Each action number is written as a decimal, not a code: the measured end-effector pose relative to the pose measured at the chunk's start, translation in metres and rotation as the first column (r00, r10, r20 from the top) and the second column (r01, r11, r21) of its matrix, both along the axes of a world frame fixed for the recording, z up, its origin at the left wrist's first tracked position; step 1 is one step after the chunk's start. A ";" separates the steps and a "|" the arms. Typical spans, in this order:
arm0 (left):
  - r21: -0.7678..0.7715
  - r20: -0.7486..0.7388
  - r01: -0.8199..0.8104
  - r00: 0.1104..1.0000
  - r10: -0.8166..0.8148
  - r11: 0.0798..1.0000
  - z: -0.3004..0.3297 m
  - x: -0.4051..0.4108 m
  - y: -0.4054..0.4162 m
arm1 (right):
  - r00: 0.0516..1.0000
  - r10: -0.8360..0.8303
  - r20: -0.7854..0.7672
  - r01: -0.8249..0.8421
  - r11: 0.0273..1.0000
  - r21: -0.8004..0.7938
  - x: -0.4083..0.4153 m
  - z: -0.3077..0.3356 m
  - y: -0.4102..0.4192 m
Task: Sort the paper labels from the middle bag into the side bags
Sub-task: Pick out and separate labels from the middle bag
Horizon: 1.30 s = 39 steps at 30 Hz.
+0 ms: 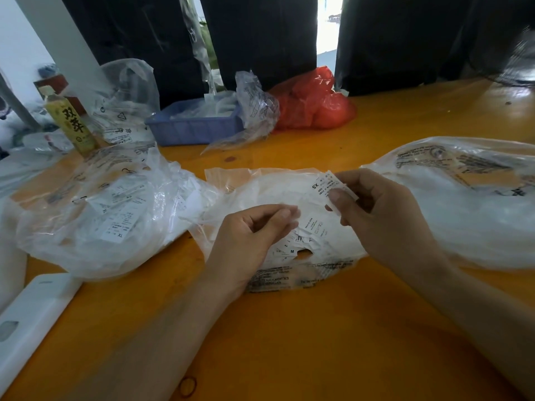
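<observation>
Three clear plastic bags lie on the orange table (304,342). The middle bag (269,189) holds several white paper labels, one marked M. My right hand (373,206) pinches a white label (327,183) printed XS above the middle bag, thumb on top. My left hand (254,235) hovers over the middle bag with curled fingertips pinching a label or the bag film; which one I cannot tell. The left bag (95,215) shows several labels, one marked XL. The right bag (469,204) lies crumpled beside my right wrist.
A blue tray (191,128) with clear bags stands at the back, a red plastic bag (312,102) to its right. A yellow bottle (69,120) stands back left. A white flat device (31,322) lies at the near left edge. A rubber band (188,386) lies by my left forearm.
</observation>
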<state>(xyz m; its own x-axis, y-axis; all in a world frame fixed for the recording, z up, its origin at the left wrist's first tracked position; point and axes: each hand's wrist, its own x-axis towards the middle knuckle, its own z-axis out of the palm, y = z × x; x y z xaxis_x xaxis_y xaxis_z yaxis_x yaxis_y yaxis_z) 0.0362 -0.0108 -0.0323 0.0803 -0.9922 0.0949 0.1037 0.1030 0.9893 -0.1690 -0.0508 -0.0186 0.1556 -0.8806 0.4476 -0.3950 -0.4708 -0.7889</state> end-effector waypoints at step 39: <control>-0.015 0.235 0.014 0.972 -0.010 1.000 -0.007 0.005 0.000 | 0.968 0.032 -0.249 -0.073 0.984 -0.160 0.000 -0.007 -0.003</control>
<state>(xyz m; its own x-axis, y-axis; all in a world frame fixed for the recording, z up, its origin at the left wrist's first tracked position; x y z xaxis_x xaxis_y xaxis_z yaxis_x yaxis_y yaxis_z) 0.0410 -0.0107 -0.0397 0.0421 -0.9911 0.1259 -0.1300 0.1195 0.9843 -0.1691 -0.0535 -0.0253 0.3226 -0.7846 0.5295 -0.5372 -0.6124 -0.5800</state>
